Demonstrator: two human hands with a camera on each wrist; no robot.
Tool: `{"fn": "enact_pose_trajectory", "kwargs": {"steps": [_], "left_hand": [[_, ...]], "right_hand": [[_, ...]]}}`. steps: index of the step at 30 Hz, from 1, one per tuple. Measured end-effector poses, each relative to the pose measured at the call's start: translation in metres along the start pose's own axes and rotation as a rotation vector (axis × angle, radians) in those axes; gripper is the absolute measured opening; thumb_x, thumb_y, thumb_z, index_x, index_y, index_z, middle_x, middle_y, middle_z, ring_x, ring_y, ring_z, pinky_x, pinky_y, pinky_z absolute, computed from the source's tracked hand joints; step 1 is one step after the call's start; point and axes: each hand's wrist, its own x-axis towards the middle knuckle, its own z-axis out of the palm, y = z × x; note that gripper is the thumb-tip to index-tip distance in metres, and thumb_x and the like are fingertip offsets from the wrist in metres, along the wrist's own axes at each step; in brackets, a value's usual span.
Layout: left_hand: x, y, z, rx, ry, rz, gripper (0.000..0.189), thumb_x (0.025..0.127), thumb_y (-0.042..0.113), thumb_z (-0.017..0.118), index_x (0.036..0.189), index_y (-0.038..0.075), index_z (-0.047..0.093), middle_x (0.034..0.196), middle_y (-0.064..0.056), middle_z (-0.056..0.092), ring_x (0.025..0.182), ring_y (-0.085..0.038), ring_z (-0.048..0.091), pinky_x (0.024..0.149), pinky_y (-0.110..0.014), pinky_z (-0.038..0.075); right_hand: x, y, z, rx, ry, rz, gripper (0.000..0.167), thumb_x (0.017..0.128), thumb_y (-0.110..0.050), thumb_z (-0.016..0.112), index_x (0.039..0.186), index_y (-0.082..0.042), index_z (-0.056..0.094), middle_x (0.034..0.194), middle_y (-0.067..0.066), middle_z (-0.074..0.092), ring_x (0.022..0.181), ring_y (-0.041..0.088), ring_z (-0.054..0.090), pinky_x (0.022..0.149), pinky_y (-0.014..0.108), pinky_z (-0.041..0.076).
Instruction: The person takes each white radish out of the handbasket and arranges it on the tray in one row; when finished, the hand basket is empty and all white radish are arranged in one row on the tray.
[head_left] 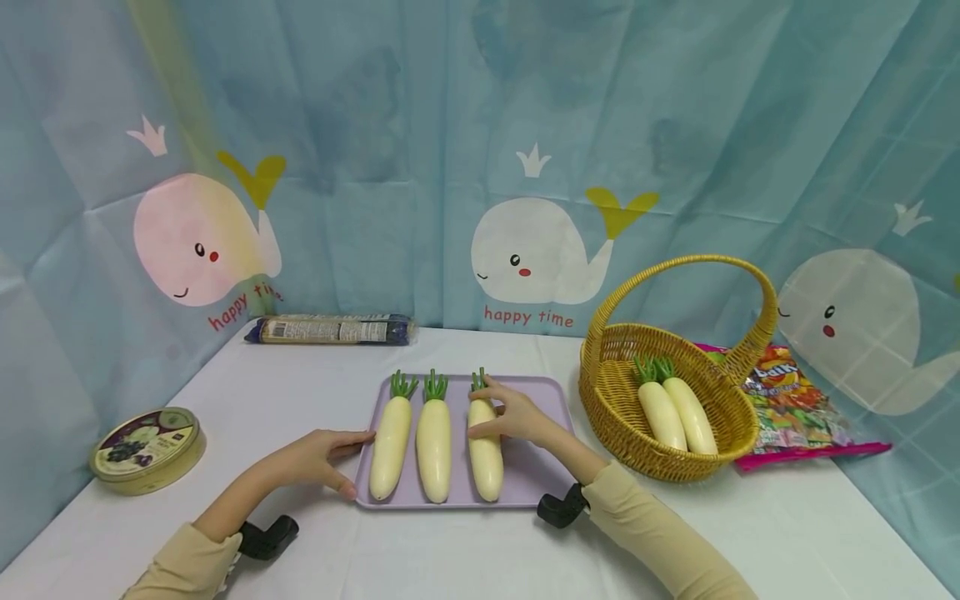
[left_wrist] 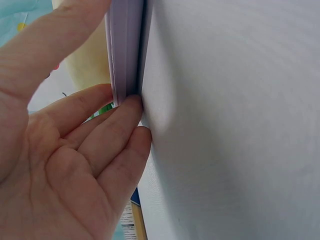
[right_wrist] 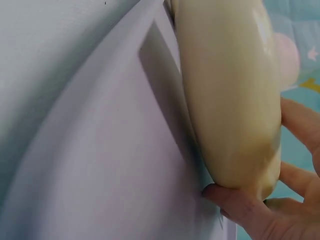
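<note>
Three white radishes with short green tops lie side by side on a lilac tray point(head_left: 465, 497): a left one point(head_left: 391, 450), a middle one point(head_left: 434, 454) and a right one point(head_left: 487, 471). My right hand point(head_left: 517, 417) holds the right radish near its leafy end, thumb on one side and fingers on the other; the right wrist view shows this white radish point(right_wrist: 230, 90) close up. At the tray's left edge, my left hand point(head_left: 322, 460) touches the rim with extended fingers. In the left wrist view, its fingertips meet the tray wall point(left_wrist: 124, 55).
A yellow wicker basket point(head_left: 615, 417) with a tall handle holds two more radishes point(head_left: 678, 417) at the right. Behind it lies a colourful snack bag point(head_left: 795, 408). A round tin point(head_left: 148, 450) sits far left, and a long packet point(head_left: 330, 329) lies by the whale-print curtain point(head_left: 420, 100).
</note>
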Motion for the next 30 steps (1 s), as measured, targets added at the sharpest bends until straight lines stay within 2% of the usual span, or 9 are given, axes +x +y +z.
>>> {"fn": "enact_pose_trajectory", "kwargs": {"steps": [5, 18, 30], "left_hand": [[0.001, 0.000, -0.001, -0.009, 0.001, -0.010, 0.087, 0.065, 0.032, 0.077, 0.129, -0.012, 0.038, 0.130, -0.029, 0.038, 0.116, -0.040, 0.040, 0.092, -0.046, 0.035], [0.000, 0.001, 0.002, -0.036, -0.008, 0.008, 0.086, 0.065, 0.026, 0.078, 0.128, -0.015, 0.036, 0.129, -0.032, 0.037, 0.115, -0.042, 0.040, 0.092, -0.046, 0.036], [-0.001, 0.002, 0.002, -0.002, 0.003, 0.023, 0.085, 0.065, 0.027, 0.077, 0.128, -0.014, 0.038, 0.128, -0.031, 0.038, 0.114, -0.042, 0.041, 0.092, -0.046, 0.036]], "right_hand": [[0.001, -0.004, 0.001, -0.058, -0.011, -0.021, 0.062, 0.070, -0.028, 0.077, 0.123, -0.006, 0.055, 0.145, 0.012, 0.018, 0.116, 0.034, 0.042, 0.092, 0.036, 0.040], [0.003, -0.011, 0.005, -0.177, -0.027, -0.008, 0.060, 0.071, -0.030, 0.076, 0.123, -0.007, 0.055, 0.144, 0.014, 0.020, 0.119, 0.035, 0.038, 0.095, 0.041, 0.037], [0.005, -0.012, 0.005, -0.215, -0.014, -0.008, 0.062, 0.072, -0.033, 0.075, 0.125, -0.007, 0.053, 0.144, 0.016, 0.019, 0.123, 0.036, 0.032, 0.096, 0.045, 0.034]]}}
